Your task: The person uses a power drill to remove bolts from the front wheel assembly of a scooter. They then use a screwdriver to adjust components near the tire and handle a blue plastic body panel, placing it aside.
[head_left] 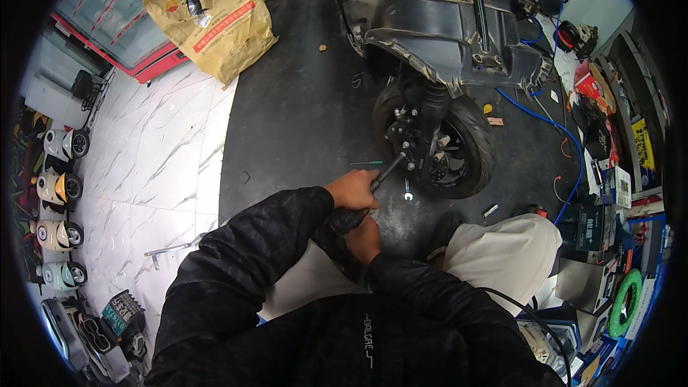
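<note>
Both my hands are closed around a dark power wrench (pixel 344 223) with a long socket extension (pixel 389 172). My left hand (pixel 351 190) wraps the front of the tool, where the extension begins. Below it, my right hand (pixel 364 239) grips the body near the handle; its fingers are partly hidden. The extension points up and right, its far end at a bolt by the brake caliper (pixel 403 129) beside the scooter's wheel (pixel 479 150). Whether the socket is seated on the bolt, I cannot tell. Dusty black scooter bodywork (pixel 437 29) rises above the wheel.
On the dark mat lie a spanner (pixel 408 190), a thin green-handled tool (pixel 371 163) and a small metal cylinder (pixel 490 210). A blue hose (pixel 579 150) curves along the right, beside cluttered boxes and shelves. A yellow sack (pixel 215 29) stands at the far left, near a red-framed glass cabinet (pixel 115 7).
</note>
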Motion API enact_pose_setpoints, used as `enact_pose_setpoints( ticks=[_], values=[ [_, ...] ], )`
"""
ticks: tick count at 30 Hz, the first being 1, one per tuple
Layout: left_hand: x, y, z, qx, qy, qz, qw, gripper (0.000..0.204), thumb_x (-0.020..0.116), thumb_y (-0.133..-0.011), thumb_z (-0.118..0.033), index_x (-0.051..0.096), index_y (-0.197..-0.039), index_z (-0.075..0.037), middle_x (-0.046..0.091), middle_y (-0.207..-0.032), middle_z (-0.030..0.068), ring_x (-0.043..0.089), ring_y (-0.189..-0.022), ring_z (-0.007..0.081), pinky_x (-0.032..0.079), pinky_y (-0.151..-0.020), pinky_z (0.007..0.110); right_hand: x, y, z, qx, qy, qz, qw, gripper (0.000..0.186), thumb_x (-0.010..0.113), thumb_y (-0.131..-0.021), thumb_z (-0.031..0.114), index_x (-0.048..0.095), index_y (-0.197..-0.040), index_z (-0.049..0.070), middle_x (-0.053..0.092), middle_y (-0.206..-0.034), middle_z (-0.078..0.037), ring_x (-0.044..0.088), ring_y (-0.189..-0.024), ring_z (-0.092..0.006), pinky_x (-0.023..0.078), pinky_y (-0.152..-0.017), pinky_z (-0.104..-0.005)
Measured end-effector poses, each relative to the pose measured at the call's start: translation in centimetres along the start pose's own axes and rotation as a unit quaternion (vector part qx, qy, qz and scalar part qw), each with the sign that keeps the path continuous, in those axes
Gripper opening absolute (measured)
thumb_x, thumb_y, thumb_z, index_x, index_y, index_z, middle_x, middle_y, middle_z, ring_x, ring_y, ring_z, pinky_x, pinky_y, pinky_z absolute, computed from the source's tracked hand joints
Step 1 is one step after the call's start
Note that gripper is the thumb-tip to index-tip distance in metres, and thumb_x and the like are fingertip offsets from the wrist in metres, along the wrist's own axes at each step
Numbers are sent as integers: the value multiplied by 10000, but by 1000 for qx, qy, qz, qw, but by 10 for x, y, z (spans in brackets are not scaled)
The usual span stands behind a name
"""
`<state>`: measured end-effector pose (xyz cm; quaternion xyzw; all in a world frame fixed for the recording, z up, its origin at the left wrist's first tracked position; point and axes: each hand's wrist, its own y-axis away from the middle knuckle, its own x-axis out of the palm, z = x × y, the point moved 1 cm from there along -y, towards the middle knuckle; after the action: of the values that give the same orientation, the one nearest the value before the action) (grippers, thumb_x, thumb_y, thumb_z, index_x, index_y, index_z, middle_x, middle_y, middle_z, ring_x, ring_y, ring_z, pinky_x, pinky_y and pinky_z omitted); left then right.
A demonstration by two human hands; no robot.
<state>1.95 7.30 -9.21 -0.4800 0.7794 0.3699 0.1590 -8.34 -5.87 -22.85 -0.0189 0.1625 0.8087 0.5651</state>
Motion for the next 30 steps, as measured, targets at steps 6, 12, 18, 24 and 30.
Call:
enact_pose_setpoints(
  ticks=[6,12,18,24,30],
  values=[
    [-6,6,-9,-21,24,-1,999,566,829,-734,-248,675,-1198,37,758,-1005,285,738,-1033,448,568,-903,504,-7,2,23,32,-25,27,999,409,860,-851,102,690,-1216,30,793,-1139,-148,766,-1077,-295,575,-913,-401],
    [-5,4,-6,6,6,-31,999,723,794,-744,-249,621,-1391,26,787,-881,197,778,-873,339,590,-818,440,-11,5,33,42,-36,26,998,475,908,-840,173,688,-1233,22,795,-1154,-146,762,-1084,-307,568,-933,-408],
    [-7,4,-7,-9,49,0,999,644,794,-765,-207,655,-1360,-7,771,-756,102,768,-746,247,582,-741,392,-17,4,41,65,26,41,997,534,929,-839,241,690,-1262,18,793,-1183,-156,762,-1093,-321,566,-935,-425],
    [-8,2,-8,-49,83,43,994,677,827,-746,-257,670,-1350,5,769,-1011,245,753,-996,384,580,-893,458,-23,5,44,41,4,40,998,568,929,-834,253,677,-1287,22,785,-1199,-169,754,-1115,-347,564,-951,-438],
    [3,2,-10,-53,26,1,998,644,796,-772,-271,635,-1322,23,754,-1074,272,734,-1059,427,565,-928,490,-15,-1,19,-28,32,2,999,475,869,-829,223,671,-1202,7,768,-1115,-220,729,-1084,-442,560,-920,-484]
  ],
)
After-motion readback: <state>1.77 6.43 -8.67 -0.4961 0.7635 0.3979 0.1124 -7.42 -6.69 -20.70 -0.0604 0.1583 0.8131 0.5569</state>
